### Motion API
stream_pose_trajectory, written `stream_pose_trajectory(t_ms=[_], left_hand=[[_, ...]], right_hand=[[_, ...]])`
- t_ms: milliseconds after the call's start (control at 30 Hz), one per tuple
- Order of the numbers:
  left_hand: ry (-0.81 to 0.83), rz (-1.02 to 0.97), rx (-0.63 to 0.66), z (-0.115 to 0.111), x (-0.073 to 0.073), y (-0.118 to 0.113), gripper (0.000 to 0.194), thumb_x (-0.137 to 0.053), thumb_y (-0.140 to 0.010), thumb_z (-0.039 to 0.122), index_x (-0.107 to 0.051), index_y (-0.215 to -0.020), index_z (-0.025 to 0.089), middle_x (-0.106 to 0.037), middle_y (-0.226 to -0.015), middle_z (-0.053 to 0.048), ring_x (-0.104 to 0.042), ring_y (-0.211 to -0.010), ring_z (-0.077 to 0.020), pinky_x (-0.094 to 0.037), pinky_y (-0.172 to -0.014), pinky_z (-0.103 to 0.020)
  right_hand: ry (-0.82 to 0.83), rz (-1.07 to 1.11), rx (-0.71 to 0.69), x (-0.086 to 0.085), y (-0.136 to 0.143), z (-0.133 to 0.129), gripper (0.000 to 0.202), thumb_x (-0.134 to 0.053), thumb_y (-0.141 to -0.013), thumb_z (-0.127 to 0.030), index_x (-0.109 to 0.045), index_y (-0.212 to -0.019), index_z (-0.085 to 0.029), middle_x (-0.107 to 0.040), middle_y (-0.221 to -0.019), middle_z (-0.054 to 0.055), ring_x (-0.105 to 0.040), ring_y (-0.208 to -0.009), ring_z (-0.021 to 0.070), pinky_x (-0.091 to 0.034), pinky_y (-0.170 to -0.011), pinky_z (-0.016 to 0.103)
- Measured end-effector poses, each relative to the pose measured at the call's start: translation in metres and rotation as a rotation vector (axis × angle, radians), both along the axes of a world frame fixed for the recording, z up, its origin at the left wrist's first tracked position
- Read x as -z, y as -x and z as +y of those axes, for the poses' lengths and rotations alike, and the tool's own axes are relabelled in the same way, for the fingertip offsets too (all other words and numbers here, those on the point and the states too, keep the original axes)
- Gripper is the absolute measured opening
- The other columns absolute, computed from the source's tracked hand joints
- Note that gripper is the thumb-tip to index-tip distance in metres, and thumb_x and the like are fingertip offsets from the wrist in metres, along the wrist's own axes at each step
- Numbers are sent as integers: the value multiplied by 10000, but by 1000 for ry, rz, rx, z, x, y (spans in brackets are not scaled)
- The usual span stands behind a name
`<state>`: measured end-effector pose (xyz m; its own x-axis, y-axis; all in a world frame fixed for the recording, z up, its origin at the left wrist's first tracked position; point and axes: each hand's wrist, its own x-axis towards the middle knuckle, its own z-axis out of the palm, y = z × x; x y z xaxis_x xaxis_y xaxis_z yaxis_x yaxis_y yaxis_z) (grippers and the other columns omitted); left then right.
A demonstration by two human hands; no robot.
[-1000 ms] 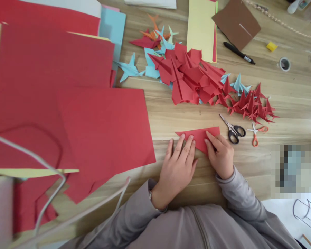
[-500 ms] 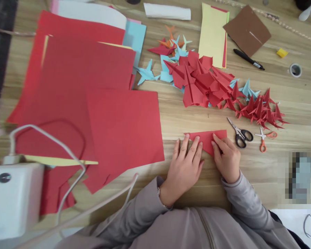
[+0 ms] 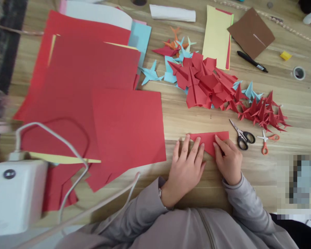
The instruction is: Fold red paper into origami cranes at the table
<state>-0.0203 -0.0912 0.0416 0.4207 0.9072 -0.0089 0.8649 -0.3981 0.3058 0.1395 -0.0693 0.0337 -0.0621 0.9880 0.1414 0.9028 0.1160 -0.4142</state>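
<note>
A small folded piece of red paper (image 3: 208, 139) lies on the table in front of me, with a straight upper edge and a point at its left. My left hand (image 3: 184, 170) rests flat with its fingers apart, fingertips on the left part of the paper. At the paper's right part is my right hand (image 3: 229, 162), its thumb and forefinger close together on the red sheet and the other fingers curled under. Its palm side is hidden. Just right of that hand lie black-handled scissors (image 3: 245, 135) and small orange-handled scissors (image 3: 265, 141).
Large red sheets (image 3: 131, 128) are stacked at the left, near a white power bank (image 3: 18, 197) with a looping cable (image 3: 52, 133). Folded red paper pieces (image 3: 203, 83) pile up beyond my hands. Farther right are a brown square (image 3: 251, 33), a black pen (image 3: 252, 62) and a tape roll (image 3: 299, 73).
The whole view has shifted slightly, so things appear a little farther right. Both hands keep nearly the same places on the folded red paper.
</note>
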Motion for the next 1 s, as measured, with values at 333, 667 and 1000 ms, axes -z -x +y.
stream_pose_trajectory(t_ms=[333,667,1000], left_hand=[[-8,13,28,2,1,1,482,-414,-875,368,-472,-1293,136,-378,-1427,-108,-245,-1341,-370,-226,-1068,-550],[0,-35,8,3,1,2,481,-463,-850,353,-492,-1279,137,-406,-1408,-114,-224,-1335,-411,-223,-1048,-572],[-9,-53,10,6,-1,5,483,-471,-843,370,-504,-1275,155,-458,-1369,-114,-308,-1294,-410,-237,-1019,-553]], right_hand=[[-10,-29,-9,-2,0,1,275,-471,-886,-241,-655,-1063,-140,-627,-726,45,-580,-653,135,-451,-600,235],[2,-15,1,-1,2,1,277,-460,-891,-244,-651,-1071,-155,-630,-739,51,-584,-658,138,-460,-611,244],[17,10,9,-2,2,0,279,-460,-890,-236,-649,-1074,-144,-624,-739,50,-579,-669,137,-461,-619,238]])
